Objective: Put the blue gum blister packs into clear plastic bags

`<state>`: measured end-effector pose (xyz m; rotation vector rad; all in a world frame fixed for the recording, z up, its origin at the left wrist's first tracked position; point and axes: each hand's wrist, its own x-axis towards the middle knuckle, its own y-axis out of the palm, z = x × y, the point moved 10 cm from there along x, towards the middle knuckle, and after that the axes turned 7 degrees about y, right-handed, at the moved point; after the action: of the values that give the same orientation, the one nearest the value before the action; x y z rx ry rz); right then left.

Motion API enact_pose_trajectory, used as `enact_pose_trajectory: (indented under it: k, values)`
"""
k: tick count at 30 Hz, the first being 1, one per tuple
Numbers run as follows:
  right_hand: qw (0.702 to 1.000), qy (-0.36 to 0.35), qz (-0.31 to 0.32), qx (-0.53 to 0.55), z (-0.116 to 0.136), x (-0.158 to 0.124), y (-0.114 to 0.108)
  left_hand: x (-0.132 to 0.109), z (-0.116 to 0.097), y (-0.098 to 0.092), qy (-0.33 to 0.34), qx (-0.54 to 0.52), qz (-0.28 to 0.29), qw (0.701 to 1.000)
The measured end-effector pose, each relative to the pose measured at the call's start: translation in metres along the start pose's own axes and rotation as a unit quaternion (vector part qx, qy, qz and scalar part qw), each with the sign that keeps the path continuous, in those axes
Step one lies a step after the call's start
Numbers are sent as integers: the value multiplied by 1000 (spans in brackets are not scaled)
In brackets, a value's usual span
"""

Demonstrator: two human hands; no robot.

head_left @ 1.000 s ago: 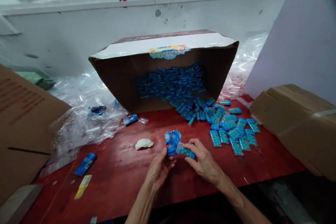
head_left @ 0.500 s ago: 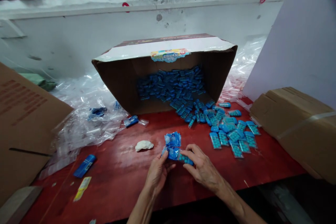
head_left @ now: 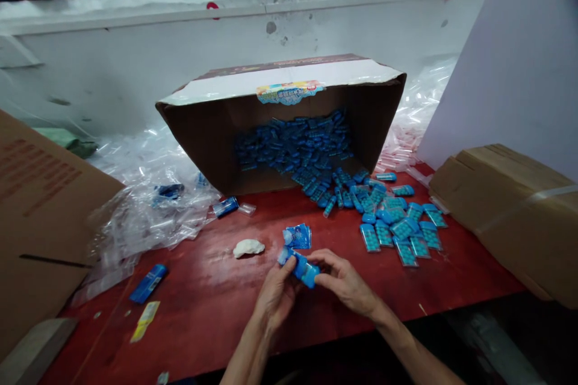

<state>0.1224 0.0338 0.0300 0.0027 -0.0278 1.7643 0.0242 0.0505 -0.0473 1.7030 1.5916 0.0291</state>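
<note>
My left hand pinches a blue printed sleeve between thumb and fingers, above the red table. A small clear candy box with a blue cap sits partly inside the sleeve, its capped end pointing down to the right. My right hand has its thumb and fingers around that capped end. Just beyond the hands lies a small stack of blue sleeves. A crumpled white wad rests left of the stack.
An open carton lies on its side, with many candy boxes spilling out to the right. Clear plastic packs heap at left. Brown cartons flank the right side. A blue sleeve and yellow strip lie front left.
The candy box has slid deeper into the sleeve, and less of it shows. Both have tilted, the capped end lower and nearer me. My right hand has moved left toward my left hand.
</note>
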Motion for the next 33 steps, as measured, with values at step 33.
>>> enact_pose_trajectory:
  k: [33]
  values:
    - [997, 11, -52, -53, -21, -10, -7, -19, 24, 32, -7, -33, 150, 988]
